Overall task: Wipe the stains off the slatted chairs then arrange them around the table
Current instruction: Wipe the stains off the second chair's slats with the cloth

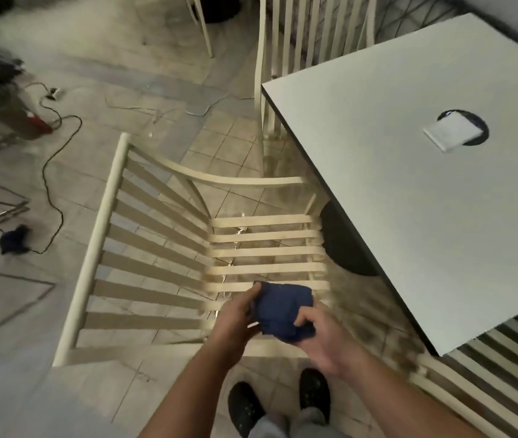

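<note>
Slatted chair (264,221) sits just beside the desk (409,216), angled out from it, which I'd guess is so the seat and back slats are all easy to get at before it gets tucked in. Both hands are over the front of the seat, gripping a bunched blue cloth (280,308). The left hand (235,319) pinches one side and the right hand (317,335) curls round the other, looks like refolding for a clean face. Can't make out any stains, too blurry. Two more chairs wait at the desk, one on the far side (311,42) and one bottom right (479,384).
</note>
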`<state>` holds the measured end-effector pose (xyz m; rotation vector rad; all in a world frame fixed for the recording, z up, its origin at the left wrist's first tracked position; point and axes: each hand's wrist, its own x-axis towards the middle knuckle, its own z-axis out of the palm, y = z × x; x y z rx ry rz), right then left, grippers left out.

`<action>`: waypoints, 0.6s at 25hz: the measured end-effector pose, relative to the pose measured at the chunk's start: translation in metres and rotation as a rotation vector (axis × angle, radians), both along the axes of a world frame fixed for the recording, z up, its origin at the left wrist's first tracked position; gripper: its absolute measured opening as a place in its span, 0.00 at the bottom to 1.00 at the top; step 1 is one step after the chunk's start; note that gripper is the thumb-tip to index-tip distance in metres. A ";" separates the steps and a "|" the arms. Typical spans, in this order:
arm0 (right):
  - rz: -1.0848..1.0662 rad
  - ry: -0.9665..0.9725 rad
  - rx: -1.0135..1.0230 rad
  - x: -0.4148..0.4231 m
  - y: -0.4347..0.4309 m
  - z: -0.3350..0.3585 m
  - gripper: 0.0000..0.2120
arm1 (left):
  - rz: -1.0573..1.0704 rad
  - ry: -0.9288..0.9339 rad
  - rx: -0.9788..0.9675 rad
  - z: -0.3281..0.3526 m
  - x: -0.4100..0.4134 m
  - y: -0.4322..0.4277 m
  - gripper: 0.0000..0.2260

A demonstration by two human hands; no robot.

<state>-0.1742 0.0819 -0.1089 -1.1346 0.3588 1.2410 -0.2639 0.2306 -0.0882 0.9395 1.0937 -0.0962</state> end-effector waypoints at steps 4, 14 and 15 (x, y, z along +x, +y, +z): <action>0.168 -0.062 0.069 0.037 -0.026 0.040 0.25 | 0.015 -0.079 -0.046 0.046 -0.003 -0.025 0.13; 0.074 -0.113 -0.078 0.030 -0.047 0.064 0.27 | -0.195 0.022 0.225 0.075 0.014 -0.039 0.08; 0.073 -0.123 -0.089 0.028 -0.043 0.068 0.29 | -0.204 0.015 0.242 0.076 0.015 -0.034 0.08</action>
